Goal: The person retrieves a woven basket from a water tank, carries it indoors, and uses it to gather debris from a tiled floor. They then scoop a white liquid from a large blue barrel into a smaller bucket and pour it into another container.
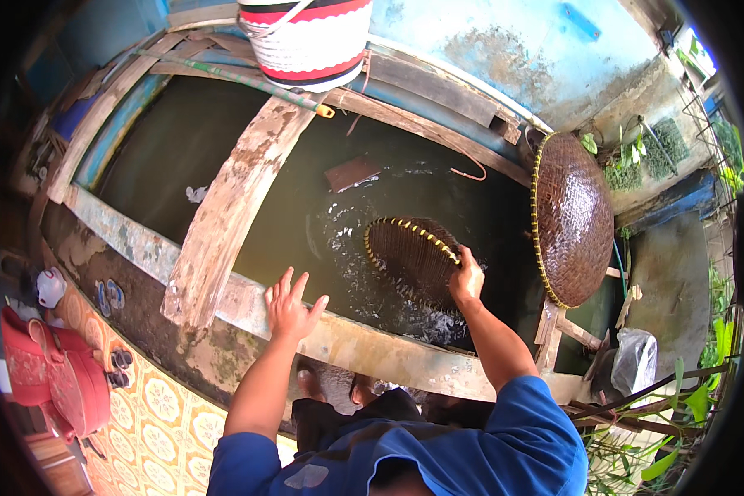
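Note:
My right hand (468, 279) grips the yellow-bound rim of a dark woven basket (417, 252), which sits tilted and partly under the murky water of a tank (364, 329). Ripples and bright glints spread round the basket. My left hand (293, 306) has its fingers spread over the tank's near wall and holds nothing; whether it touches the wall I cannot tell. A flat brown piece (351, 174) floats beyond the basket. At the right, a second, larger woven basket (577, 221) with a yellow-laced rim leans with its rounded outside showing.
A wide wooden plank (236, 207) crosses the tank. A white and red bucket (306, 45) stands at the far edge, beside a green pole (231, 76). On the left is a red chair (62, 372) on patterned tiles. A clear plastic bag (634, 361) and plants lie right.

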The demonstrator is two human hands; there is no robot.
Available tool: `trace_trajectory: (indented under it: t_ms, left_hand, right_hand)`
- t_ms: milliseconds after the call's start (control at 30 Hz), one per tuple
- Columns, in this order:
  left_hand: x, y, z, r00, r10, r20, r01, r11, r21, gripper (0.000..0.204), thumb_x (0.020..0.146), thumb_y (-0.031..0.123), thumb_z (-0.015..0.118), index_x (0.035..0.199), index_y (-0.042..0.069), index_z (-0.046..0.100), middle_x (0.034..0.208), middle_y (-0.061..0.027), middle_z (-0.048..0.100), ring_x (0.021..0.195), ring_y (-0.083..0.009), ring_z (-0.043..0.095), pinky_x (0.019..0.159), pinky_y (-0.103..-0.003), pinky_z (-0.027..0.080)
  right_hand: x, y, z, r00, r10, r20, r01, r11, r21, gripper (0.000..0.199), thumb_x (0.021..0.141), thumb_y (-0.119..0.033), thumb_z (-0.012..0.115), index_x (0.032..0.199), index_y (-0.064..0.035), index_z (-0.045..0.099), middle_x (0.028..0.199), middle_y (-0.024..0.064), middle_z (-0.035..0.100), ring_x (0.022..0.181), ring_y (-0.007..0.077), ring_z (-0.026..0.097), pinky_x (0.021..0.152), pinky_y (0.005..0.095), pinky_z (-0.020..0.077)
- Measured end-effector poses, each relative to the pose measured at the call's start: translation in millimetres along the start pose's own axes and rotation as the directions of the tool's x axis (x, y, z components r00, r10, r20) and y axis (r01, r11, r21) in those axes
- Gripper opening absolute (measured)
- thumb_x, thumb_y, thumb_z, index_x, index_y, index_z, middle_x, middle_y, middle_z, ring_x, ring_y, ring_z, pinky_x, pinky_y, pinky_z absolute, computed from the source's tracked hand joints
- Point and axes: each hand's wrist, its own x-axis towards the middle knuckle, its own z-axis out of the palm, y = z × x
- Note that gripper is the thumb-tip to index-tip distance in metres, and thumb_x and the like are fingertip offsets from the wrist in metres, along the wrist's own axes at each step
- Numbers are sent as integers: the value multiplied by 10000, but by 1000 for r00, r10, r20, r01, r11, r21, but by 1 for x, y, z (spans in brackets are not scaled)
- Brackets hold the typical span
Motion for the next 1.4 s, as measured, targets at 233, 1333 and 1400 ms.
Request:
trace_trajectory:
  t_ms: [233,1333,1400]
  left_hand:
    - [-13,-3,-8,998,12,-60,-20,991,-132,678,806,438,737,1377,114,565,1492,-176,432,1339,-365,431,1129,-528,298]
    - [-656,-306,-233,13,-998,62,803,-27,-595,612,931,494,640,1330,31,600,1340,-214,579,1220,-332,571,1013,-427,449]
    - [-685,-303,-219,-47,-993,104,795,-100,-599,599,955,494,606,1323,21,602,1351,-221,591,1259,-343,557,1032,-419,438]
  right_hand:
    - [-11,-56,-83,954,34,-299,44,967,252,372,896,74,526,1235,-72,574,930,224,696,805,304,715,715,352,528]
    - [-34,-636,25,690,-379,-616,664,670,331,433,833,17,570,1252,-93,588,999,248,688,937,473,651,801,496,497]
    - [-31,-650,46,689,-417,-593,653,713,256,476,812,28,568,1267,-111,584,983,250,691,921,474,655,784,507,498]
